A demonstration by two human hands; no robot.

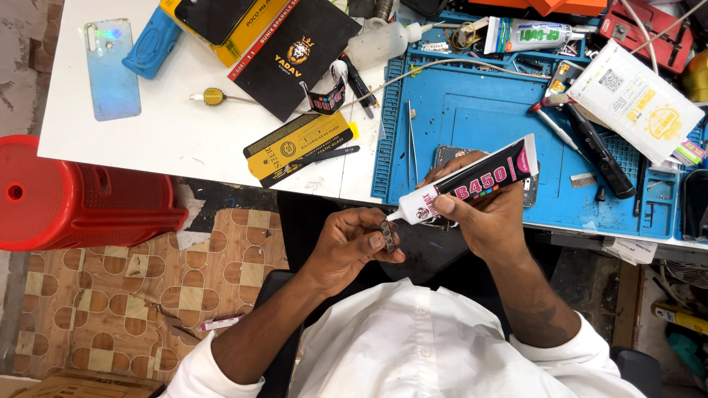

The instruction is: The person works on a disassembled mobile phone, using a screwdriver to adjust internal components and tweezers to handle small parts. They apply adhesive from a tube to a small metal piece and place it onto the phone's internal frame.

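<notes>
The right hand (pixel 483 214) is gripping a glue tube (pixel 472 180) around its soft middle, just in front of the worktop (pixel 184 133); the tube looks light and probably yields when squeezed. Its nozzle is touching a small thin metal part (pixel 388 236), which the left hand (pixel 350 243) is pinching by the edges. This part seems stiff and easy to drop.

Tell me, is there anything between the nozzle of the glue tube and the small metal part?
Nothing visible. The black-and-white glue tube in the right hand points its nozzle at the small dark metal part pinched by the left hand.
</notes>
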